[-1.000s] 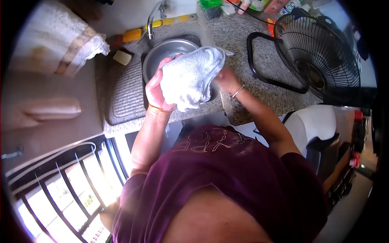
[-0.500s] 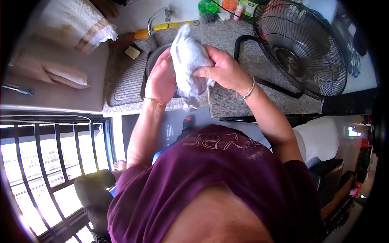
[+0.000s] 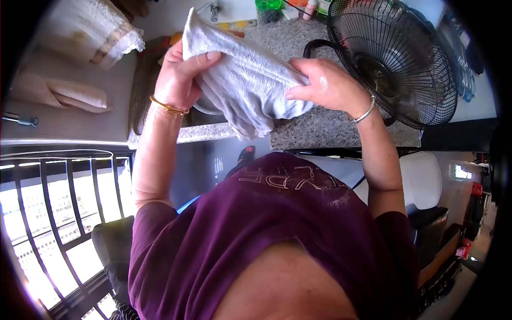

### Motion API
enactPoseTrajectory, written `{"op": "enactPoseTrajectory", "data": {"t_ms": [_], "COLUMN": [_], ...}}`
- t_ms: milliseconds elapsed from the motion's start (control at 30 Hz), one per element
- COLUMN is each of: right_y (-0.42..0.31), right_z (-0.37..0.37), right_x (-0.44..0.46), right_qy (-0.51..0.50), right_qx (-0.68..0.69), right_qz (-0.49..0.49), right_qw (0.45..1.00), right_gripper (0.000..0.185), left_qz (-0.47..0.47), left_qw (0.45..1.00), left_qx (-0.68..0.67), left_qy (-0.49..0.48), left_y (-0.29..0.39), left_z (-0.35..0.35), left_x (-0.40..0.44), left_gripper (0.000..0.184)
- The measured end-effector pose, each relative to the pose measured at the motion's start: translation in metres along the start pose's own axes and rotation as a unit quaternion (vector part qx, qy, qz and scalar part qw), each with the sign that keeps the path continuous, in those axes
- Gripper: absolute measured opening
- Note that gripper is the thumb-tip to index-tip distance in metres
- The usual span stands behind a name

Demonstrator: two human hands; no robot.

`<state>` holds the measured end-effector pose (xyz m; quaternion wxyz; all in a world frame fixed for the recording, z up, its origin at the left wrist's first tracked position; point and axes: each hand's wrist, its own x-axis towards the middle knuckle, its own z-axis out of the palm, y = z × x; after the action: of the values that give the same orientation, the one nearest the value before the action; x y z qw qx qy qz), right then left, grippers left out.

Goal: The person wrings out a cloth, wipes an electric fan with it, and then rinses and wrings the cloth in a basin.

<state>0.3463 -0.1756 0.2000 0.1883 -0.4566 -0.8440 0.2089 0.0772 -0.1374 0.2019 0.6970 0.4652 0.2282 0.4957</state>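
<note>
A pale white cloth [image 3: 242,74] is stretched between my two hands above the sink and counter edge. My left hand [image 3: 181,74] grips it near its upper left corner, thumb on the front and the other fingers mostly hidden behind. At the other side, my right hand [image 3: 325,82] pinches the cloth's edge between thumb and fingers. The lower part hangs in loose folds toward the counter's front edge. Most of the sink lies hidden behind the cloth.
A black fan [image 3: 392,66] stands on the granite counter [image 3: 341,128], close to my right hand. Behind the cloth is a faucet [image 3: 213,12]. Green bottle [image 3: 268,5] and other containers line the back. Towels [image 3: 88,32] hang at the left, above a barred window [image 3: 64,213].
The cloth was bunched up between my hands and is now spread wider. My left hand has moved left and closed on a corner; my right hand has moved right.
</note>
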Motion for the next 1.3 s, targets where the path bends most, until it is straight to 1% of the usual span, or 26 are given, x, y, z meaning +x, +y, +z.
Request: {"op": "enactPoseTrajectory", "data": {"t_ms": [33, 100, 167, 267, 333, 367, 433, 500, 567, 600, 633, 700, 733, 767, 833, 867, 900, 967, 1000, 1033, 1067, 1100, 1167, 1233, 1267, 1300], "right_y": [0.006, 0.016, 0.014, 0.013, 0.016, 0.018, 0.013, 0.003, -0.007, -0.007, -0.007, 0.014, 0.016, 0.015, 0.0, 0.004, 0.002, 0.0, -0.002, -0.005, -0.009, -0.011, -0.011, -0.013, -0.015, -0.017], "right_z": [0.002, 0.006, 0.0, 0.004, 0.0, -0.004, -0.012, -0.026, -0.034, -0.033, -0.03, -0.025, -0.026, -0.029, -0.035, -0.043, -0.047, -0.055, -0.058, -0.061, -0.067, -0.073, -0.085, -0.088, -0.082, -0.075], "right_x": [0.0, -0.001, -0.004, -0.008, -0.014, -0.016, -0.021, -0.029, -0.04, -0.043, -0.047, -0.049, -0.054, -0.057, -0.064, -0.065, -0.068, -0.072, -0.077, -0.085, -0.093, -0.102, -0.119, -0.146, -0.158, -0.172], "right_qy": [-0.003, -0.037, -0.013, 0.133, 0.128, 0.127, 0.106, 0.123, 0.204, 0.206, 0.208, 0.091, 0.1, 0.098, 0.246, 0.261, 0.268, 0.292, 0.338, 0.34, 0.416, 0.49, 0.551, 0.569, 0.538, 0.506], "right_qx": [0.003, 0.054, 0.017, 0.028, 0.026, 0.024, 0.198, 0.243, 0.284, 0.349, 0.413, 0.326, 0.284, 0.281, 0.365, 0.357, 0.355, 0.258, 0.269, 0.268, 0.249, 0.227, 0.181, 0.178, 0.214, 0.25], "right_qz": [0.002, 0.123, 0.106, 0.023, 0.038, 0.048, 0.04, 0.051, 0.025, 0.012, 0.0, 0.117, 0.132, 0.133, 0.073, 0.066, 0.068, 0.128, 0.122, 0.125, 0.106, 0.086, 0.027, 0.041, 0.061, 0.079], "right_qw": [1.0, 0.99, 0.994, 0.991, 0.991, 0.99, 0.974, 0.961, 0.937, 0.914, 0.887, 0.934, 0.944, 0.945, 0.895, 0.894, 0.893, 0.912, 0.893, 0.893, 0.868, 0.837, 0.814, 0.802, 0.813, 0.822], "right_gripper": [0.037, 0.032, 0.03, 0.023, 0.022, 0.022, 0.021, 0.021, 0.029, 0.03, 0.032, 0.032, 0.03, 0.03, 0.03, 0.032, 0.032, 0.039, 0.038, 0.038, 0.037, 0.036, 0.035, 0.037, 0.038, 0.039], "left_qz": [-0.002, 0.049, 0.031, 0.032, -0.015, 0.023, 0.001, 0.005, 0.027, -0.007, 0.023, 0.019, 0.077, 0.078, 0.131, 0.2, 0.177, 0.199, 0.265, 0.329, 0.266, 0.284, 0.306, 0.193, 0.212, 0.189], "left_qw": [0.999, 0.985, 0.971, 0.951, 0.935, 0.924, 0.919, 0.912, 0.904, 0.864, 0.847, 0.789, 0.766, 0.769, 0.599, 0.568, 0.557, 0.582, 0.578, 0.573, 0.61, 0.633, 0.689, 0.7, 0.726, 0.791], "left_qx": [0.04, 0.163, 0.235, 0.309, 0.354, 0.381, 0.394, 0.409, 0.426, 0.499, 0.517, 0.59, 0.606, 0.603, 0.757, 0.765, 0.787, 0.775, 0.759, 0.738, 0.739, 0.715, 0.648, 0.661, 0.596, 0.495], "left_qy": [0.024, 0.031, 0.045, 0.008, -0.018, -0.027, -0.019, -0.016, -0.038, -0.071, -0.118, -0.171, -0.198, -0.197, -0.228, -0.228, -0.196, -0.143, -0.141, -0.139, -0.106, -0.088, -0.106, -0.191, -0.268, -0.306], "left_y": [0.0, -0.003, 0.008, 0.031, 0.05, 0.054, 0.068, 0.075, 0.083, 0.089, 0.083, 0.081, 0.075, 0.072, 0.069, 0.064, 0.063, 0.06, 0.058, 0.06, 0.066, 0.065, 0.064, 0.071, 0.066, 0.05], "left_z": [-0.003, -0.015, -0.023, -0.028, -0.039, -0.071, -0.088, -0.098, -0.096, -0.073, -0.072, -0.062, -0.067, -0.068, -0.067, -0.069, -0.062, -0.049, -0.048, -0.03, -0.009, -0.002, 0.013, -0.006, -0.006, -0.009], "left_x": [0.0, 0.005, 0.006, 0.006, 0.008, 0.016, 0.022, 0.023, 0.016, 0.01, 0.009, 0.006, 0.01, 0.016, 0.028, 0.038, 0.046, 0.06, 0.068, 0.07, 0.062, 0.062, 0.053, 0.048, 0.04, 0.031], "left_gripper": [0.031, 0.032, 0.034, 0.041, 0.043, 0.037, 0.031, 0.035, 0.043, 0.052, 0.049, 0.05, 0.048, 0.048, 0.044, 0.037, 0.034, 0.032, 0.031, 0.031, 0.015, 0.015, 0.012, 0.029, 0.031, 0.032]}}
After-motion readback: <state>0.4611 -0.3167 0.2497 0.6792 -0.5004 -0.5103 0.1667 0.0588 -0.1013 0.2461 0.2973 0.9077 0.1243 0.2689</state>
